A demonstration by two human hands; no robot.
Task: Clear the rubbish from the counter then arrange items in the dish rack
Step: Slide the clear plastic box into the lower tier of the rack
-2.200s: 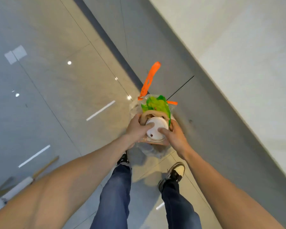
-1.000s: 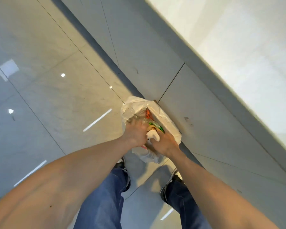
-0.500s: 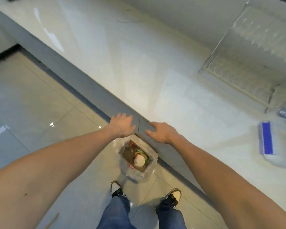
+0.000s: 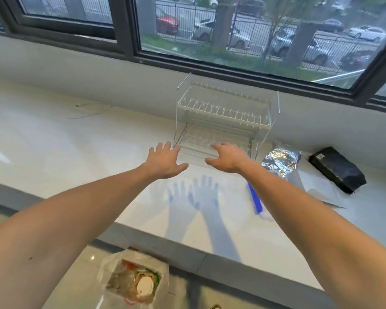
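Observation:
A clear two-tier dish rack (image 4: 225,121) stands on the white counter (image 4: 65,148) below the window. My left hand (image 4: 164,160) hovers open with fingers spread just left of the rack's lower front. My right hand (image 4: 228,158) is open too, in front of the rack's lower tier. Neither hand holds anything. On the floor against the counter's base stands a bin lined with a plastic bag (image 4: 133,279), holding rubbish with a white cup lid on top.
Right of the rack lie a crumpled foil bag (image 4: 281,160), a black package (image 4: 337,169) and a clear container with a blue strip (image 4: 255,200), partly behind my right forearm. A thin wire (image 4: 87,110) lies on the counter at the left.
My hands pushed rubbish into the bin bag, let go and rose over the counter. The view lifted from the floor to the dish rack and window.

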